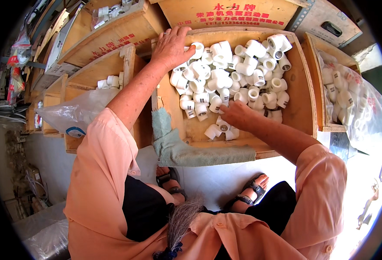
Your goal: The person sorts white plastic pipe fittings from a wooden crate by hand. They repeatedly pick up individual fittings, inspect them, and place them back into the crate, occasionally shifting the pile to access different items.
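Note:
A wooden box (307, 86) in front of me holds a heap of short white plastic pipe fittings (220, 80), many of them elbows. My left hand (170, 48) lies over the box's back left corner, fingers stretched along the rim and thumb apart beside the heap; it is open. Low in the middle of the box, my right hand (238, 115) is closed, its fingers bent down among the fittings. Its fingertips are partly hidden, so what they grip cannot be made out. A few white elbows (222, 125) lie just below that hand, near the box's front.
Grey-green cloth (199, 155) covers the box's front left edge. On the right, another wooden box (333, 127) holds bagged white fittings (345, 93). To the left are more wooden boxes (93, 71) and a clear plastic bag (76, 110). My sandalled feet (252, 190) stand below.

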A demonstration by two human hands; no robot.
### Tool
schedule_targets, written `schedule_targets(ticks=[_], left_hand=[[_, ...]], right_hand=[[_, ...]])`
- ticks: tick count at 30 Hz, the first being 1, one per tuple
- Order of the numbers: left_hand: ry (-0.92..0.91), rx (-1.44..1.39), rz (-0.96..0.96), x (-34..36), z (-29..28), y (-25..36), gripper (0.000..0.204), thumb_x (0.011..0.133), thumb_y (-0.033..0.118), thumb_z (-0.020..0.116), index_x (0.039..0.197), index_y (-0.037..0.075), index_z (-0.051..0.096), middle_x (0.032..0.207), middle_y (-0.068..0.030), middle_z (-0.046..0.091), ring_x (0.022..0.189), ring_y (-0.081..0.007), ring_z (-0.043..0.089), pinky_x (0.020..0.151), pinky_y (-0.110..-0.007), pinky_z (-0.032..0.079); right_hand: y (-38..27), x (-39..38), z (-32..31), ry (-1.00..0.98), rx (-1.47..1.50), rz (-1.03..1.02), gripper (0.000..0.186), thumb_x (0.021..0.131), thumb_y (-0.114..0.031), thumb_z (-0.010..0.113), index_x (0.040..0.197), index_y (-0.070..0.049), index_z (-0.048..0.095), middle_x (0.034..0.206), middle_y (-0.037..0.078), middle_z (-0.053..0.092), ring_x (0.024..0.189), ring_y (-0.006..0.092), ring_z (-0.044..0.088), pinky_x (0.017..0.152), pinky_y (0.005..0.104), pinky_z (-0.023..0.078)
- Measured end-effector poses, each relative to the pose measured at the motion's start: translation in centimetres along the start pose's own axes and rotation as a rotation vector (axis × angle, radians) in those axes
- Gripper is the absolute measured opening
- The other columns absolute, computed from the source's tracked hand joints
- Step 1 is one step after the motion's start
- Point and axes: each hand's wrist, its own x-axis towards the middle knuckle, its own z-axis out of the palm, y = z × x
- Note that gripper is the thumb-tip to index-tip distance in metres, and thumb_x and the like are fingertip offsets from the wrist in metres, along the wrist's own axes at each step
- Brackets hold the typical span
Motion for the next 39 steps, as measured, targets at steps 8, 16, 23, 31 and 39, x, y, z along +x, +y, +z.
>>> schedule_targets(ticks=[8, 16, 23, 31, 39], left_hand=[[-0.025, -0.001, -0.005, 0.0, -0.3, 0.1, 0.057, 0.084, 0.037, 0.064, 0.132, 0.01, 0.048, 0.129, -0.0142, 0.054, 0.122, -0.031, 0.049, 0.106, -0.043, 0.034], [-0.024, -0.011, -0.003, 0.0, -0.2, 0.1, 0.057, 0.085, 0.037, 0.064, 0.132, 0.009, 0.047, 0.131, -0.0146, 0.053, 0.123, -0.0312, 0.048, 0.107, -0.042, 0.034], [-0.001, -0.04, 0.017, -0.2, -0.2, 0.1, 0.056, 0.085, 0.037, 0.063, 0.131, 0.009, 0.049, 0.13, -0.0149, 0.054, 0.122, -0.0313, 0.049, 0.105, -0.042, 0.035], [0.077, -0.272, 0.0, 0.6, 0.8, -1.3, 0.043, 0.092, 0.036, 0.055, 0.126, 0.009, 0.057, 0.122, -0.0096, 0.061, 0.12, -0.0284, 0.052, 0.104, -0.04, 0.035], [0.069, -0.223, 0.007, 0.2, 0.7, -1.2, 0.058, 0.088, 0.052, 0.058, 0.127, 0.011, 0.057, 0.128, -0.0116, 0.059, 0.124, -0.0287, 0.051, 0.107, -0.042, 0.033]], right_hand=[[0.0, 0.6, 0.2, -0.082, 0.175, 0.116, 0.007, 0.082, -0.013, 0.064, 0.083, -0.011, 0.07, 0.098, 0.009, 0.059, 0.082, 0.0228, 0.068, 0.067, 0.0347, 0.053], [0.7, 0.4, -1.0, -0.3, 0.305, 0.138, 0.027, 0.081, -0.014, 0.067, 0.108, -0.012, 0.065, 0.104, 0.013, 0.061, 0.091, 0.0276, 0.067, 0.075, 0.0396, 0.055], [4.3, 0.2, -10.1, -0.09, 0.69, 0.291, 0.039, 0.075, -0.016, 0.074, 0.113, -0.016, 0.063, 0.101, 0.01, 0.063, 0.09, 0.0274, 0.067, 0.08, 0.0383, 0.055], [8.0, 4.5, -12.6, 0.521, 0.9, 0.521, 0.041, 0.083, -0.01, 0.069, 0.122, -0.01, 0.061, 0.116, 0.014, 0.059, 0.091, 0.0249, 0.069, 0.087, 0.038, 0.054], [7.7, 5.0, -11.5, 0.535, 0.753, 0.561, 0.039, 0.083, 0.002, 0.064, 0.12, -0.008, 0.062, 0.118, 0.01, 0.059, 0.083, 0.0192, 0.07, 0.077, 0.0317, 0.058]])
